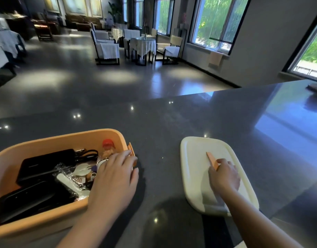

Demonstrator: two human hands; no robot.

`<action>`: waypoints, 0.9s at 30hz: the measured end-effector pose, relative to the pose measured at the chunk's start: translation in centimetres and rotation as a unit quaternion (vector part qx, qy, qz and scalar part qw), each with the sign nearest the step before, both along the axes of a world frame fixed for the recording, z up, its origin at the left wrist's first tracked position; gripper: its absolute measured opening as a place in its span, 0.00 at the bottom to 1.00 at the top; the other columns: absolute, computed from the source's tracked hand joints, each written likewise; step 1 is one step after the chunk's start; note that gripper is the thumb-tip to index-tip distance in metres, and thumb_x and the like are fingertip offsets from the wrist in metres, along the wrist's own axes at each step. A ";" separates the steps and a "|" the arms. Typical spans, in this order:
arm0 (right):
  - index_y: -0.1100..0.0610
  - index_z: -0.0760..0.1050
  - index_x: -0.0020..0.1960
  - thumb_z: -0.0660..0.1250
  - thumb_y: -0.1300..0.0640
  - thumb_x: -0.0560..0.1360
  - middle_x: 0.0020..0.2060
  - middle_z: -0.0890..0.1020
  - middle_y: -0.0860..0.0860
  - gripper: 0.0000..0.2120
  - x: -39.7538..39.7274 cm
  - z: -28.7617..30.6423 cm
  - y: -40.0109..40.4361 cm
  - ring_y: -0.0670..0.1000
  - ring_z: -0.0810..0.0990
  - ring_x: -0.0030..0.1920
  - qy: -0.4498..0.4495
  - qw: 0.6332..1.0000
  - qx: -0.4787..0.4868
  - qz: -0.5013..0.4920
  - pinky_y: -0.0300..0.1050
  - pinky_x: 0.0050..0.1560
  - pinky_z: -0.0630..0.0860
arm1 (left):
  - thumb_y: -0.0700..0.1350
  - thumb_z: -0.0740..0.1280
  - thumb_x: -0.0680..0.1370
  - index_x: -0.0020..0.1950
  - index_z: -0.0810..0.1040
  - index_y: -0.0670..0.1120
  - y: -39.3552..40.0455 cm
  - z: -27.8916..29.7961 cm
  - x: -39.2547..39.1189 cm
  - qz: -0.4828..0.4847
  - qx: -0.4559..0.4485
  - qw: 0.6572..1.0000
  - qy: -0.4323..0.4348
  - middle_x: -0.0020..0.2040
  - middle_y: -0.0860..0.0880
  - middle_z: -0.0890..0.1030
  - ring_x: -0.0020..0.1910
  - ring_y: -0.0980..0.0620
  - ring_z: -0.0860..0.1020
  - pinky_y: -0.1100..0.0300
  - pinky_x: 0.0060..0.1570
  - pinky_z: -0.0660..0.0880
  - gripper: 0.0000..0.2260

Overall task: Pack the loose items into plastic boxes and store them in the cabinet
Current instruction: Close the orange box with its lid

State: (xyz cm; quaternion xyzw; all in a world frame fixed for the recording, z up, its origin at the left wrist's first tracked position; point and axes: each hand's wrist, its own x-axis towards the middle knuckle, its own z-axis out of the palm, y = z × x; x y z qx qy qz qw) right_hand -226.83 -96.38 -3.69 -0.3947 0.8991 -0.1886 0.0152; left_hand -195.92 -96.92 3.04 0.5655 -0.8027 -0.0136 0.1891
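Note:
An orange plastic box (52,140) stands on the dark counter at the lower left. It holds black pouches (46,167), a bottle with a red cap (107,147), a white plastic spoon in wrap and other small items. My left hand (114,181) rests on the box's right rim with fingers straight, next to its orange side clip (131,149). The cream lid (195,158) lies flat on the counter to the right. My right hand (224,176) is on the lid and pinches its orange handle (210,158).
The glossy dark counter (172,119) runs from me toward the far right, where a dark object (315,85) sits at its end. Beyond the counter's far edge lies an open floor with covered chairs and a table (142,44), and windows along the right wall.

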 end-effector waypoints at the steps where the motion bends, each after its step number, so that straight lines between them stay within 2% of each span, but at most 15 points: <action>1: 0.56 0.73 0.63 0.62 0.51 0.77 0.55 0.77 0.53 0.17 0.2 0.1 0.0 0.56 0.73 0.56 -0.002 1.000 -0.010 0.000 0.49 0.55 0.71 | 0.53 0.59 0.78 0.63 0.74 0.54 0.0 0.1 0.0 0.000 0.005 1.000 0.007 0.67 0.57 0.71 0.66 0.54 0.68 0.54 0.63 0.68 0.15; 4: 0.56 0.74 0.63 0.62 0.51 0.77 0.55 0.77 0.53 0.17 1.4 1.6 -0.1 0.56 0.72 0.57 -0.009 0.997 -0.062 0.033 0.49 0.55 0.69 | 0.53 0.58 0.79 0.65 0.72 0.56 0.2 0.4 0.1 -0.001 0.013 0.999 0.049 0.68 0.59 0.69 0.68 0.57 0.65 0.57 0.66 0.63 0.15; 8: 0.53 0.74 0.64 0.65 0.53 0.77 0.56 0.77 0.52 0.16 4.5 5.6 -0.7 0.54 0.71 0.57 0.014 0.983 -0.116 0.141 0.50 0.56 0.69 | 0.52 0.61 0.78 0.62 0.73 0.57 0.8 0.6 0.8 -0.012 0.023 0.988 0.152 0.64 0.63 0.70 0.65 0.61 0.66 0.63 0.65 0.60 0.13; 11: 0.52 0.75 0.63 0.66 0.54 0.77 0.54 0.77 0.50 0.15 8.0 9.3 -1.3 0.53 0.71 0.56 0.023 0.960 -0.167 0.221 0.49 0.57 0.68 | 0.47 0.65 0.77 0.58 0.75 0.58 2.1 1.0 2.4 -0.006 0.057 0.949 0.310 0.60 0.68 0.71 0.63 0.66 0.67 0.72 0.62 0.64 0.11; 14: 0.51 0.76 0.62 0.68 0.54 0.76 0.52 0.77 0.48 0.15 12.0 12.3 -2.2 0.51 0.70 0.56 0.016 0.927 -0.209 0.311 0.44 0.56 0.65 | 0.45 0.67 0.75 0.55 0.76 0.60 4.0 1.6 5.6 0.021 0.036 0.917 0.398 0.58 0.68 0.71 0.63 0.67 0.68 0.65 0.61 0.69 0.12; 17: 0.50 0.76 0.62 0.68 0.54 0.76 0.52 0.76 0.45 0.15 16.6 14.0 -3.3 0.49 0.70 0.56 0.004 0.896 -0.237 0.375 0.42 0.55 0.64 | 0.44 0.68 0.75 0.55 0.77 0.59 5.2 2.5 9.7 0.060 -0.011 0.904 0.422 0.59 0.66 0.72 0.64 0.65 0.68 0.64 0.62 0.66 0.12; 20: 0.48 0.76 0.62 0.67 0.53 0.76 0.52 0.75 0.41 0.15 21.8 14.0 -4.3 0.44 0.70 0.55 -0.021 0.864 -0.233 0.446 0.39 0.55 0.63 | 0.44 0.67 0.75 0.56 0.77 0.56 6.0 3.7 13.8 0.093 -0.086 0.903 0.410 0.59 0.62 0.74 0.65 0.62 0.69 0.70 0.62 0.62 0.11; 23: 0.47 0.76 0.62 0.67 0.52 0.76 0.51 0.75 0.40 0.15 26.4 12.4 -4.9 0.41 0.69 0.53 -0.039 0.832 -0.202 0.515 0.38 0.55 0.63 | 0.52 0.63 0.72 0.57 0.76 0.57 6.6 3.8 16.9 0.118 -0.114 0.904 0.395 0.60 0.64 0.72 0.67 0.58 0.68 0.59 0.65 0.64 0.13; 27: 0.45 0.78 0.59 0.69 0.51 0.75 0.49 0.76 0.37 0.13 29.9 9.7 -5.3 0.40 0.70 0.51 -0.049 0.805 -0.157 0.569 0.40 0.55 0.68 | 0.56 0.61 0.71 0.58 0.74 0.59 7.1 2.3 19.4 0.142 -0.073 0.917 0.366 0.62 0.66 0.69 0.67 0.60 0.66 0.53 0.65 0.67 0.16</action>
